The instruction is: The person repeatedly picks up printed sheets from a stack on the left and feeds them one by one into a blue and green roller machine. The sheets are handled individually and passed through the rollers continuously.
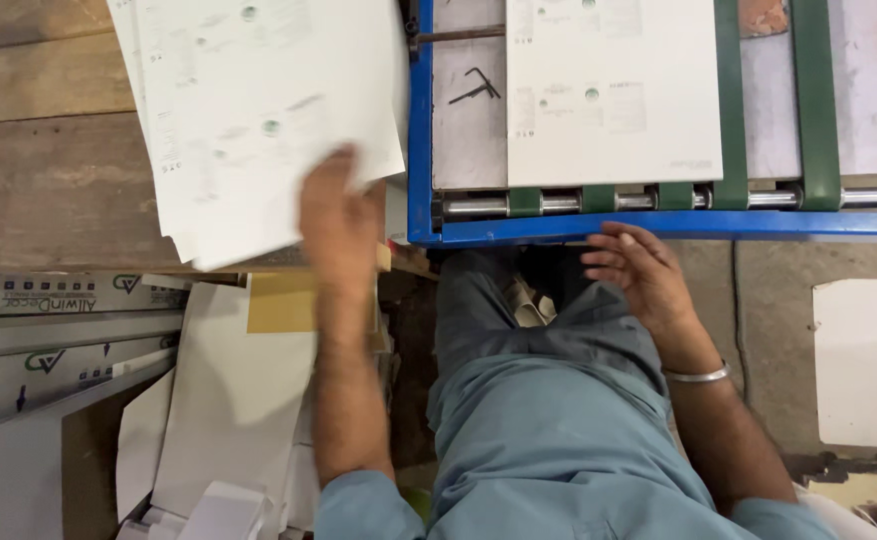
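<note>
Left hand on printed sheets

A worn wooden table fills the upper left of the frame; a blue-framed machine bed with green belts spans the top right above grey concrete floor.

A fanned stack of white printed sheets lies tilted on wood at ten o'clock; another printed sheet lies flat at one o'clock.
</note>
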